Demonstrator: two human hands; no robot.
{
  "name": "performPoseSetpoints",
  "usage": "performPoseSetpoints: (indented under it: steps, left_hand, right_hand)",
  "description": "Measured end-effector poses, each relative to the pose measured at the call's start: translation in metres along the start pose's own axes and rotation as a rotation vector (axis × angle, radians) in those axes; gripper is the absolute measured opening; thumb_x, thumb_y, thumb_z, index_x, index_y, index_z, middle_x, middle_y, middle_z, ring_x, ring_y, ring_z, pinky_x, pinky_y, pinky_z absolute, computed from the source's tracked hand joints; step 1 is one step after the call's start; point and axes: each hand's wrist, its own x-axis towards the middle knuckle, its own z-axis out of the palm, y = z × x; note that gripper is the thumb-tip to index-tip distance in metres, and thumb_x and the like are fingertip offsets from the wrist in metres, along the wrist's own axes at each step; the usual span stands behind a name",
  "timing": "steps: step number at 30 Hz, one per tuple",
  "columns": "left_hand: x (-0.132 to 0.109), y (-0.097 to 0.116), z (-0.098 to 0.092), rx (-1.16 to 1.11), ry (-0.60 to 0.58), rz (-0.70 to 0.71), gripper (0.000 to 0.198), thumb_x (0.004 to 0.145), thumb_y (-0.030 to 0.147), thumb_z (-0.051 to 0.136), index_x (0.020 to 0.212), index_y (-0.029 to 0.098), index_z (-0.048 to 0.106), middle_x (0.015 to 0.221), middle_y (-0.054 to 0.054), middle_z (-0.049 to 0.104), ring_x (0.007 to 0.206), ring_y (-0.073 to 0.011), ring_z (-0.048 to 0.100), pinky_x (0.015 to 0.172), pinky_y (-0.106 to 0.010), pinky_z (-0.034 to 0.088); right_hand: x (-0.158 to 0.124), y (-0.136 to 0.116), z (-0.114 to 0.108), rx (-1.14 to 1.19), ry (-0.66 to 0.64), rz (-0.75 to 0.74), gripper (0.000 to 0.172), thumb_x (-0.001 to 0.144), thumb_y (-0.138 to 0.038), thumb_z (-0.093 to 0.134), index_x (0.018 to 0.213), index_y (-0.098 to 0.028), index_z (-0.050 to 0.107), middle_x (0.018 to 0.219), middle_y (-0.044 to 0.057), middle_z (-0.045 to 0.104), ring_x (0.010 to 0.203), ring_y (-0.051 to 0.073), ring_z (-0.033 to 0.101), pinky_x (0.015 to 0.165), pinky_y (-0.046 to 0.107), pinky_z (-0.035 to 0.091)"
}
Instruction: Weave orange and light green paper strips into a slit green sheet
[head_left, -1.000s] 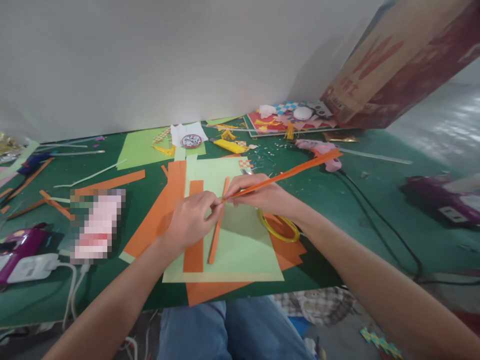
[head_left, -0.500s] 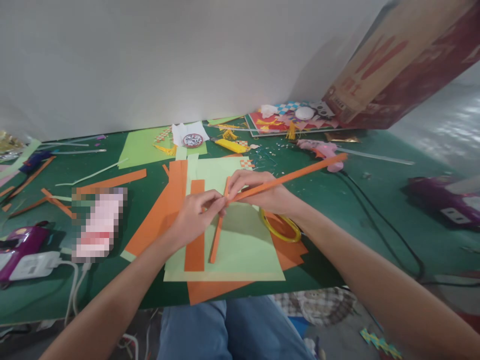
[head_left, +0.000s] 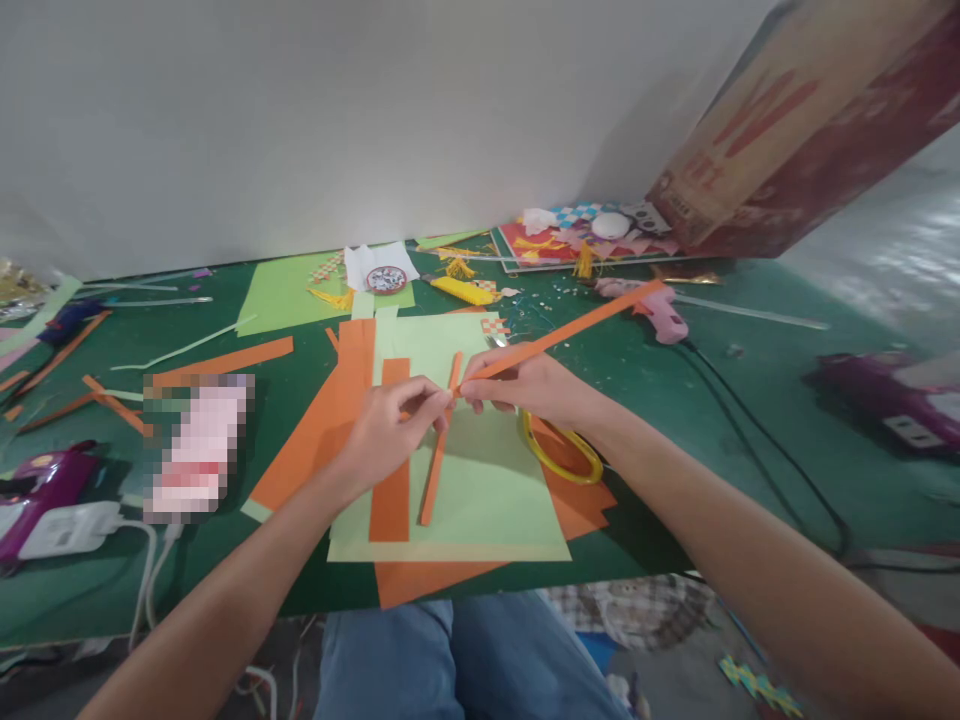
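Note:
Between my two hands is a narrow orange paper strip (head_left: 570, 330), its long end rising to the right. My right hand (head_left: 536, 385) pinches it near its lower left end. My left hand (head_left: 401, 420) is closed at that same end, thumb and forefinger pressed together at the strip's tip. Another thin orange strip (head_left: 433, 485) lies under my fingertips on a pale green sheet (head_left: 495, 500). A wider orange strip (head_left: 390, 500) rests left of it, partly behind my left hand. Yellow-handled scissors (head_left: 559, 465) lie partly beneath my right hand.
A pink glue gun (head_left: 664, 315) with a black cord lies at right. A yellow cutter (head_left: 465, 290) sits at the back. On the left are a blurred phone (head_left: 199, 450), a white charger (head_left: 71, 530) and orange scraps. A large bag (head_left: 795, 130) stands at back right.
My right hand has turned and lowered slightly, and its fingers have closed nearer the strip's end. The strip's far end has swung up and to the left. My left hand has barely moved.

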Motion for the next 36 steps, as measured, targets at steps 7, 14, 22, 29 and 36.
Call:
performPoseSetpoints:
  steps: [7,14,22,29,36]
  left_hand:
    - [0.0009,0.0,-0.0002,-0.002,0.009,-0.027,0.035,0.09,0.033,0.042,0.061,0.017,0.054,0.059,0.002,0.06,0.046,-0.0075,0.041,0.047,-0.021,0.033]
    - [0.0015,-0.002,0.0008,0.0,0.018,-0.008,0.034,0.088,0.037,0.045,0.063,0.017,0.054,0.059,0.001,0.061,0.049,-0.0087,0.049,0.047,-0.02,0.036]
    - [0.0017,-0.0022,0.0006,0.07,0.067,0.028,0.03,0.086,0.034,0.048,0.062,0.018,0.052,0.056,0.003,0.059,0.053,-0.0102,0.052,0.051,-0.021,0.037]
    - [0.0032,-0.0032,0.0027,0.018,0.011,-0.027,0.033,0.088,0.033,0.044,0.06,0.018,0.049,0.056,0.003,0.054,0.053,-0.01,0.053,0.053,-0.021,0.039]
    - [0.0041,-0.0026,-0.0001,-0.2,-0.059,-0.102,0.033,0.087,0.038,0.047,0.059,0.018,0.046,0.055,0.003,0.052,0.056,-0.0106,0.055,0.056,-0.022,0.041]
  right_hand:
    - [0.0003,0.0013,-0.0024,0.046,0.012,-0.025,0.028,0.07,-0.04,0.067,0.064,-0.014,0.058,0.058,0.0,0.056,0.044,0.005,0.036,0.043,0.023,0.026]
    - [0.0007,0.0034,-0.0043,0.074,0.027,-0.04,0.027,0.069,-0.038,0.068,0.065,-0.014,0.058,0.056,0.0,0.057,0.043,0.006,0.036,0.042,0.023,0.026]
    - [0.0013,0.0042,-0.0042,0.115,0.035,-0.064,0.02,0.069,-0.032,0.068,0.065,-0.014,0.06,0.055,0.0,0.057,0.041,0.005,0.037,0.041,0.022,0.026]
    - [0.0018,0.0027,-0.0044,0.152,0.069,-0.082,0.023,0.068,-0.034,0.069,0.063,-0.014,0.059,0.052,-0.001,0.056,0.041,0.005,0.038,0.039,0.021,0.028]
    - [0.002,0.0031,-0.0021,0.151,-0.053,-0.139,0.023,0.068,-0.026,0.07,0.087,-0.014,0.064,0.065,0.0,0.058,0.055,0.01,0.056,0.04,0.019,0.035]
